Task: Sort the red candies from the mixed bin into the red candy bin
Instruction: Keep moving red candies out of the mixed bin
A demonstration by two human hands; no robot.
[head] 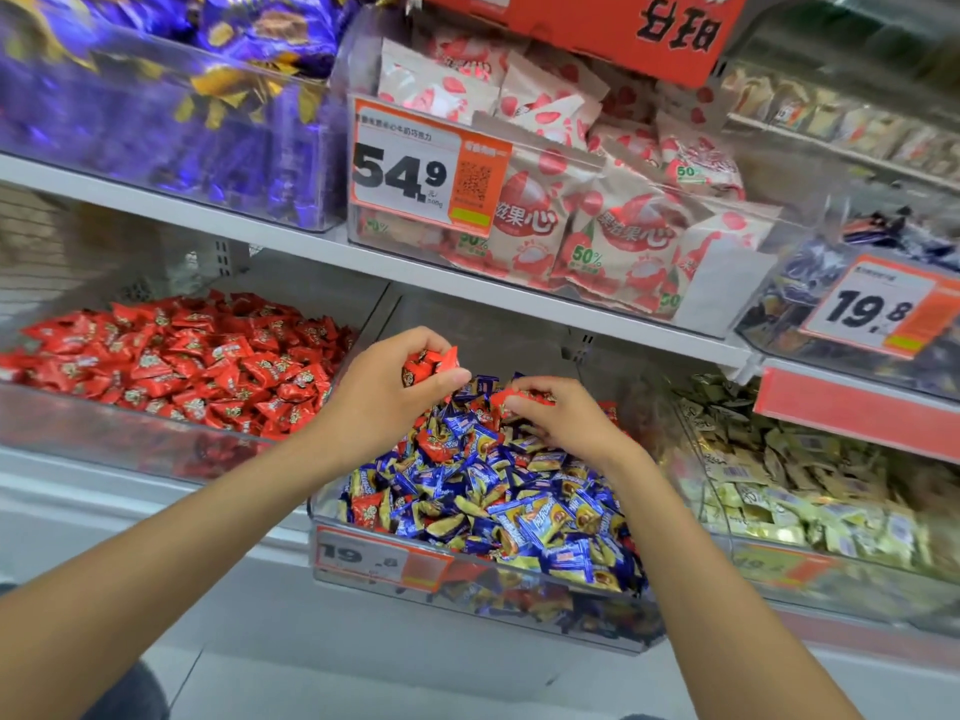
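Clutched a bunch of red candies in the left hand, fingers curled round them, above the mixed bin. Pinched one more red candy in the right hand, just right of that clutch. Called for a leftward carry, by the look: red bin directly left of the left fingers, nearer that hand, heaped full. Spotted blue and yellow wrappers below, a few reds among them.

Bright red candies in the red candy bin; blue-and-yellow wrappers with a few reds in the mixed bin.
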